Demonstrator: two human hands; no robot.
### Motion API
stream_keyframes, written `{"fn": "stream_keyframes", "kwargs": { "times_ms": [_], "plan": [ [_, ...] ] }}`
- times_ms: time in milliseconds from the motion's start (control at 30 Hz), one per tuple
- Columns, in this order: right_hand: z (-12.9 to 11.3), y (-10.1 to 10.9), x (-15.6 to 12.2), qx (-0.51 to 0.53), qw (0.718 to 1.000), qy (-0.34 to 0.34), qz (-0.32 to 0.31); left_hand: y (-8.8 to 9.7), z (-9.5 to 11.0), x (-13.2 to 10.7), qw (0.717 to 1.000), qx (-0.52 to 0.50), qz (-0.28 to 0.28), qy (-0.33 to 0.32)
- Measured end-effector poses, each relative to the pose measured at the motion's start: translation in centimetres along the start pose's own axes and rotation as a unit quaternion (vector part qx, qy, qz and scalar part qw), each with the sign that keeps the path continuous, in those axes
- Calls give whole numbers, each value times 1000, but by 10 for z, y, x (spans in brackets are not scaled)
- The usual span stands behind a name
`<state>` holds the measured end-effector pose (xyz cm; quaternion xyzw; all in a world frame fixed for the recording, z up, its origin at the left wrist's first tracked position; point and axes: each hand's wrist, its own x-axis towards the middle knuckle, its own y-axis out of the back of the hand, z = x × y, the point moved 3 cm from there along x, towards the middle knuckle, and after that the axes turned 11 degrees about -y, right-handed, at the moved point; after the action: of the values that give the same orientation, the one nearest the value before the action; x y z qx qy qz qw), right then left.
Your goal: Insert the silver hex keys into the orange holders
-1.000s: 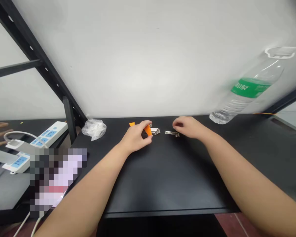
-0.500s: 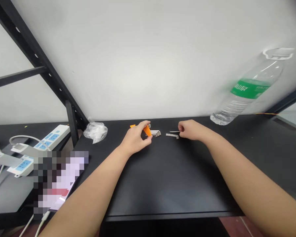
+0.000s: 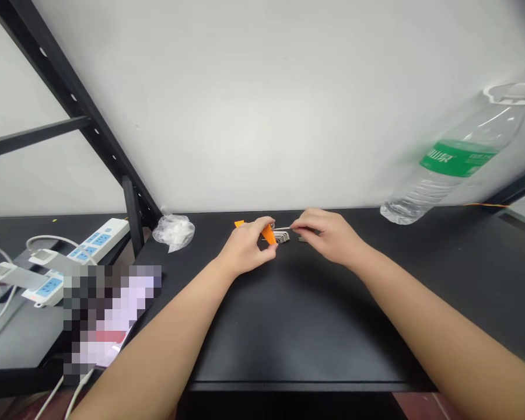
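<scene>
My left hand is closed around an orange hex key holder, thumb and fingers on its right end. Several L-shaped metal hex keys lie in a row at the holder's right side. Between the fingertips of my right hand is a single hex key, its long end pointing left close to the holder. I cannot tell whether that key touches the holder. A few loose hex keys rest on the black table, mostly hidden beneath my right hand.
A crumpled clear plastic bag lies left of my hands. At the right a large clear bottle with a green label stands by the wall. A white power strip with plugs and a blurred-out phone are at the left, beside a black metal frame.
My right hand has moved left with the hex key, from beside the loose keys to the holder. My left hand stays on the holder. The view has shifted slightly.
</scene>
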<state>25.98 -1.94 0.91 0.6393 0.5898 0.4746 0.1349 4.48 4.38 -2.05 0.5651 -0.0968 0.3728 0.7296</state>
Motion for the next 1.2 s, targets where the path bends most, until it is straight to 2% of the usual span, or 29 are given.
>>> {"fn": "stream_keyframes", "kwargs": {
  "times_ms": [200,367,633,867,1067,1200],
  "plan": [
    [3,2,-2,-19,999,34,-25,0,1,0,1000,-13,-5,-7],
    [2,-2,-4,-49,997,56,-29,-2,2,1,999,-40,-30,-10],
    [0,11,-4,-56,997,47,-2,0,2,2,999,-33,-38,-7],
    [-1,9,-4,-54,996,56,-31,-1,4,1,998,-51,-24,-7],
    [-1,6,-4,-118,989,87,-34,-2,4,1,998,-51,-39,-2],
    [-2,7,-5,-123,987,92,-45,-3,6,1,997,-61,-49,0]
  ]
}}
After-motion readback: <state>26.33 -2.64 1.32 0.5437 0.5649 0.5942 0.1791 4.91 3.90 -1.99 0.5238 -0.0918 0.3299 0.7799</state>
